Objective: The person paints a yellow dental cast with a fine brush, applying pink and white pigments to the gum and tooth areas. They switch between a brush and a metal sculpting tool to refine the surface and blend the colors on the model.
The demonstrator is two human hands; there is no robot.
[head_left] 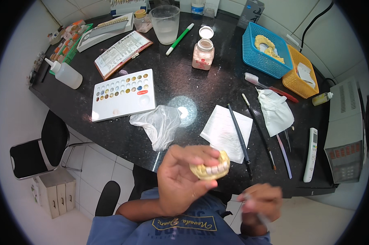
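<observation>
My left hand (pixel 178 181) grips a yellowish plaster dental cast (pixel 201 174) between thumb and fingers, raised in front of my chest. A row of white teeth (pixel 218 168) shows along its front. Lower right, my right hand (pixel 263 201) is smeared by motion, its fingers closed around a slim greyish tool (pixel 264 221) whose kind is too blurred to tell. Beyond the cast, a folded white tissue (pixel 217 126) lies on the dark table (pixel 174 77), with a dark pen-like brush (pixel 238 132) across it. A second brush (pixel 260 124) lies beside that.
At left sit a white mixing palette (pixel 125 107), a crumpled cloth (pixel 158 124) and a squeeze bottle (pixel 68 74). Farther back stand a powder jar (pixel 203 57) and a cup (pixel 165 26). On the right are blue (pixel 254 61) and yellow (pixel 292 83) baskets, a toothbrush (pixel 274 88) and a remote (pixel 311 155).
</observation>
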